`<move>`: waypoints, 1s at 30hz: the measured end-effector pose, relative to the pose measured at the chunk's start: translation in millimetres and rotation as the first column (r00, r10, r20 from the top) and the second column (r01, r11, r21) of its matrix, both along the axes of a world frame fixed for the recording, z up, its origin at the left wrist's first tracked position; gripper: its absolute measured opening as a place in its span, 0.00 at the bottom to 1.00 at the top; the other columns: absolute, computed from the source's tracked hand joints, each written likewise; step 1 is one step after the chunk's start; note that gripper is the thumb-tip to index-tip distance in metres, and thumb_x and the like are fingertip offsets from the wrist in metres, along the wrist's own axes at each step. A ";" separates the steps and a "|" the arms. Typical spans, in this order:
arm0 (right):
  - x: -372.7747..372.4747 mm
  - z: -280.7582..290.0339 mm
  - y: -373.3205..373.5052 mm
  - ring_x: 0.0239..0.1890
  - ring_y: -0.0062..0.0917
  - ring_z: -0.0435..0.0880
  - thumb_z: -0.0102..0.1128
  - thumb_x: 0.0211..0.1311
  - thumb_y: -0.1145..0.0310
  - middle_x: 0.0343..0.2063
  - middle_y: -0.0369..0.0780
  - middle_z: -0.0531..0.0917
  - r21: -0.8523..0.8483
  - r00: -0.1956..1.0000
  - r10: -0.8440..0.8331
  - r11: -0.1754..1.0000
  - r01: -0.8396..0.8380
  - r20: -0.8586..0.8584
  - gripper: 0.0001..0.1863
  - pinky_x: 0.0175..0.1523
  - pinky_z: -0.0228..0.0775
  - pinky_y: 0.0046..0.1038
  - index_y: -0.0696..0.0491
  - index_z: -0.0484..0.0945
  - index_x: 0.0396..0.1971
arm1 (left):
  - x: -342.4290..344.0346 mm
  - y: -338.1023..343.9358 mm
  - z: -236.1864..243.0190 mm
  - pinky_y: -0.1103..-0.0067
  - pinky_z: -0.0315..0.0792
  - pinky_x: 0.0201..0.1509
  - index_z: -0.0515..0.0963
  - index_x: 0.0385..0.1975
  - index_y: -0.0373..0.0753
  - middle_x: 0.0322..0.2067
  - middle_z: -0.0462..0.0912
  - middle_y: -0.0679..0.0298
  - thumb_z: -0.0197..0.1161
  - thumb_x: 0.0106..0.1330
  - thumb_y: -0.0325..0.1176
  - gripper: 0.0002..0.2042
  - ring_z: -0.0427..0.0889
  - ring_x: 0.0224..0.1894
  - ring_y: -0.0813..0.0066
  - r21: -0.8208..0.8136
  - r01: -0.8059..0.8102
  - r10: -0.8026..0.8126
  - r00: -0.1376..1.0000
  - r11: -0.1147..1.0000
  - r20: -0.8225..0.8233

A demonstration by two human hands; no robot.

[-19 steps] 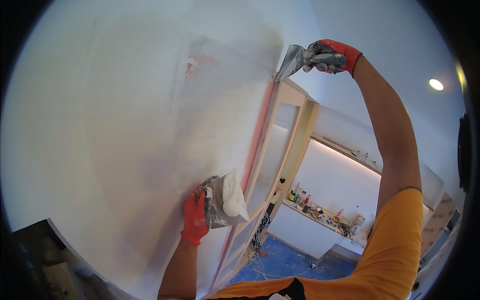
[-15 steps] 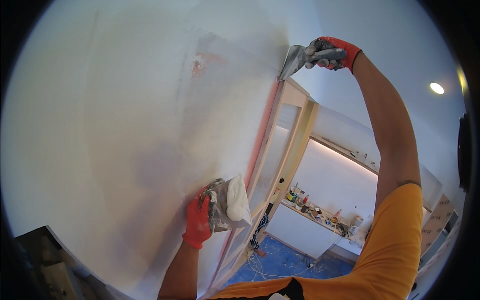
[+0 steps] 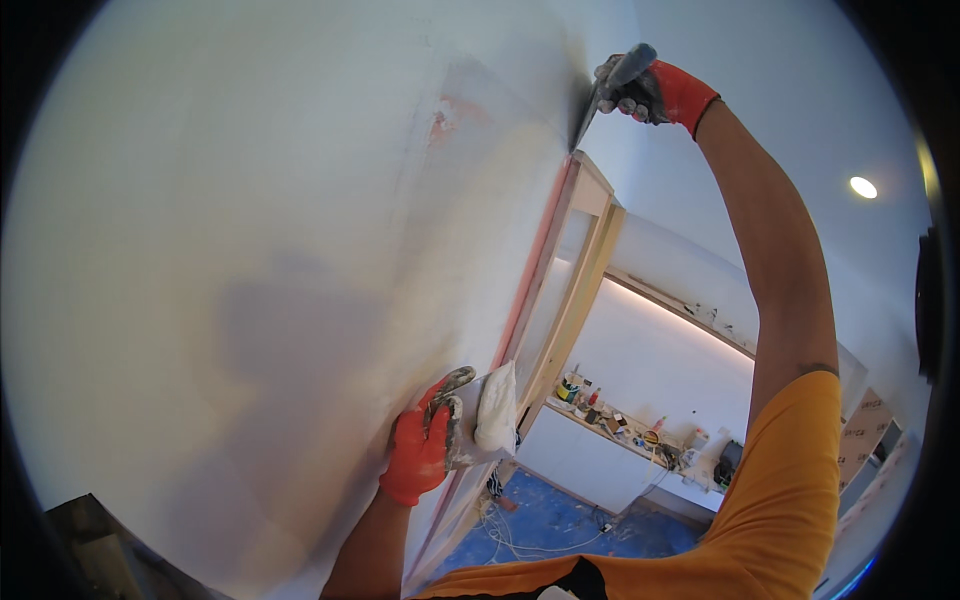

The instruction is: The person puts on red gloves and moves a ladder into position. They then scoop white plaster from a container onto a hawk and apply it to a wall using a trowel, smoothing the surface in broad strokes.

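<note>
My right hand (image 3: 660, 95), in a red glove with grey putty-smeared fingers, is raised high and wrapped round the handle of a putty knife (image 3: 584, 120). Its blade appears nearly edge-on at the pale wall (image 3: 160, 200), just above the top of a wooden frame (image 3: 592, 190). Lower down, my left hand (image 3: 420, 450), gloved alike, grips a flat metal plate (image 3: 470, 455) by its near side. A thick lump of white putty (image 3: 497, 408) lies along the plate's far edge. The plate's handle, if it has one, is hidden by the fingers.
A pink strip (image 3: 535, 265) runs down the wall beside the frame. Reddish patches (image 3: 440, 122) mark the wall. Beyond stands a white counter (image 3: 570, 455) crowded with bottles and tools. Cables (image 3: 510, 545) lie on the blue floor covering (image 3: 560, 510). Dark furniture (image 3: 85, 530) sits at lower left.
My right hand has turned the putty knife: its handle now points upward and its blade shows edge-on instead of broad. My left hand and the putty-laden plate have shifted slightly right in view.
</note>
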State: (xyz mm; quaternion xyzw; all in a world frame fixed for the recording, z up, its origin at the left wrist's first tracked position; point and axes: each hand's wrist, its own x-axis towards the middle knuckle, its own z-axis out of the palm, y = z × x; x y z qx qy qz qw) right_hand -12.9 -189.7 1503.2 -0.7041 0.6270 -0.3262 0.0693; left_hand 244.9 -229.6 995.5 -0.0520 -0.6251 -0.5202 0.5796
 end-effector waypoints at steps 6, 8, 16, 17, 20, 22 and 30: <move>30.3 -9.9 -3.4 0.20 0.14 0.75 0.50 0.70 0.57 0.31 0.43 0.83 -0.094 0.999 0.047 0.994 -0.048 -0.010 0.16 0.21 0.68 0.16 0.53 0.75 0.49 | -10.9 -17.7 -18.3 0.76 0.71 0.50 0.68 0.63 0.29 0.58 0.76 0.50 0.47 0.75 0.25 0.19 0.76 0.43 0.63 -0.457 -0.631 0.577 0.770 0.627 -0.271; 46.3 -13.2 4.2 0.20 0.14 0.76 0.50 0.71 0.57 0.30 0.43 0.83 -0.146 0.999 0.042 0.988 -0.044 -0.018 0.17 0.21 0.68 0.16 0.53 0.75 0.50 | -12.4 -23.4 -22.4 0.78 0.70 0.48 0.68 0.64 0.29 0.57 0.76 0.50 0.48 0.74 0.25 0.19 0.74 0.38 0.64 -0.527 -0.820 0.785 0.473 0.225 -0.400; 120.6 -25.6 28.3 0.15 0.14 0.75 0.55 0.69 0.53 0.27 0.43 0.82 -0.205 0.991 0.127 0.970 -0.132 -0.035 0.25 0.16 0.67 0.16 0.56 0.71 0.56 | -2.4 -9.3 -9.6 0.72 0.68 0.60 0.66 0.60 0.26 0.61 0.72 0.43 0.45 0.75 0.23 0.17 0.74 0.54 0.53 -0.382 -0.354 0.345 0.934 0.853 -0.094; 119.9 -23.9 30.9 0.16 0.17 0.77 0.54 0.70 0.53 0.27 0.43 0.83 -0.172 0.977 0.210 0.962 -0.212 -0.032 0.22 0.17 0.69 0.17 0.54 0.72 0.53 | -1.0 -5.7 -6.2 0.71 0.67 0.62 0.66 0.59 0.25 0.61 0.71 0.43 0.44 0.75 0.22 0.16 0.74 0.57 0.52 -0.333 -0.281 0.275 0.959 0.900 -0.066; 129.8 -21.0 34.9 0.18 0.21 0.83 0.50 0.74 0.51 0.28 0.44 0.86 -0.110 0.920 0.392 0.913 -0.392 -0.021 0.18 0.19 0.73 0.21 0.50 0.76 0.47 | 6.4 6.1 11.0 0.73 0.66 0.64 0.68 0.60 0.26 0.59 0.74 0.46 0.43 0.76 0.24 0.17 0.76 0.60 0.57 -0.055 -0.013 0.014 1.000 0.998 0.022; 146.2 -20.9 40.6 0.18 0.22 0.83 0.48 0.74 0.51 0.28 0.44 0.86 -0.115 0.910 0.414 0.903 -0.415 -0.026 0.18 0.19 0.73 0.21 0.50 0.77 0.47 | 3.4 5.5 12.3 0.76 0.70 0.57 0.68 0.62 0.29 0.52 0.80 0.51 0.45 0.77 0.29 0.18 0.80 0.52 0.66 -0.091 -0.067 0.062 0.997 0.994 -0.055; 217.8 -34.4 60.2 0.19 0.22 0.82 0.44 0.76 0.56 0.28 0.44 0.85 -0.131 0.913 0.394 0.904 -0.406 -0.109 0.16 0.20 0.74 0.22 0.51 0.75 0.43 | 1.4 4.1 7.9 0.76 0.69 0.59 0.70 0.61 0.29 0.51 0.81 0.52 0.46 0.77 0.29 0.18 0.80 0.52 0.65 -0.035 -0.044 0.043 0.999 0.998 -0.031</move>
